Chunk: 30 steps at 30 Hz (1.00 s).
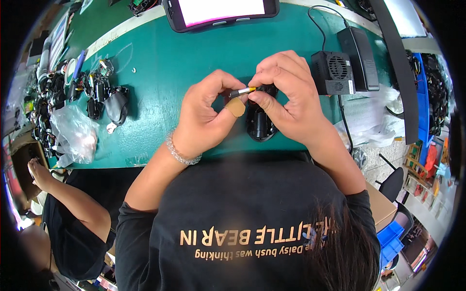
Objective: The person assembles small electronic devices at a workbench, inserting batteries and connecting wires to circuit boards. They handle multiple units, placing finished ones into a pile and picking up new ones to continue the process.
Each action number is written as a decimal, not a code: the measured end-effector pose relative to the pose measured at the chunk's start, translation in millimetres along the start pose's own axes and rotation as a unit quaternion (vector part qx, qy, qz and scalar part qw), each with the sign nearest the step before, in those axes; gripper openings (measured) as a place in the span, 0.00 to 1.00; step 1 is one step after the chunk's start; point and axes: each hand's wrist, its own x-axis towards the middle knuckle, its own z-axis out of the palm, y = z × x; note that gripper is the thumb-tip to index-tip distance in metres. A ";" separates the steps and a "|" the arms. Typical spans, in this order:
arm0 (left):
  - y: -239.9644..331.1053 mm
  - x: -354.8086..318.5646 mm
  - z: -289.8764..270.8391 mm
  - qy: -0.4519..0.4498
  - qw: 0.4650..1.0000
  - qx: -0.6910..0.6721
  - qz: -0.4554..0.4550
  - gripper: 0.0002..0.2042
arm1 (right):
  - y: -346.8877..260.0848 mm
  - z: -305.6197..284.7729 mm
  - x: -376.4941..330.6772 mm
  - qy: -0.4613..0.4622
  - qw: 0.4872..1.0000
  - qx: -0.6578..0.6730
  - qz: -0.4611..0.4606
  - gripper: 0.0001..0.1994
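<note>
My left hand [206,109] and my right hand [293,92] meet over the green table, fingertips almost touching. Between them is a small slim piece [242,91], dark at one end, silver in the middle and yellow at the right end. The left thumb, which wears a tan plaster [236,107], and the left fingers pinch its dark end. My right thumb and fingers close on the yellow end, where the finer detail is too small to make out. Below the right fingers lies a black rounded housing [262,127] with a cylinder-like part in it, partly hidden by that hand.
A framed bright screen [222,12] stands at the far edge. At the right are a black vented box [334,72] and a black power adapter [359,58] with cables. Dark device parts [99,94] and a clear plastic bag [75,133] lie left. Another person's arm [73,201] is lower left.
</note>
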 end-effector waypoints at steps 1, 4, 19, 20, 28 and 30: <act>1.3 0.4 0.2 -0.007 1.000 0.007 -0.001 0.06 | 0.0 0.0 -0.2 0.001 1.000 -0.006 0.000 0.07; 6.5 2.8 1.9 -0.010 0.998 0.051 0.026 0.06 | -1.0 -0.7 -1.2 0.003 0.999 -0.032 -0.008 0.08; 0.4 6.5 5.7 -0.012 0.979 0.145 0.142 0.15 | 1.2 1.0 -4.3 0.019 0.997 0.057 0.041 0.06; 1.8 6.5 7.4 -0.010 0.978 0.155 0.140 0.15 | 1.8 3.4 -5.2 0.027 0.996 0.073 0.048 0.06; 1.0 12.1 14.7 0.012 0.971 0.164 0.174 0.15 | -6.1 -4.0 -1.4 0.053 0.997 -0.051 -0.002 0.07; 7.6 14.4 14.9 0.006 0.965 0.195 0.177 0.15 | -8.9 -7.4 0.7 0.064 0.994 -0.073 -0.044 0.08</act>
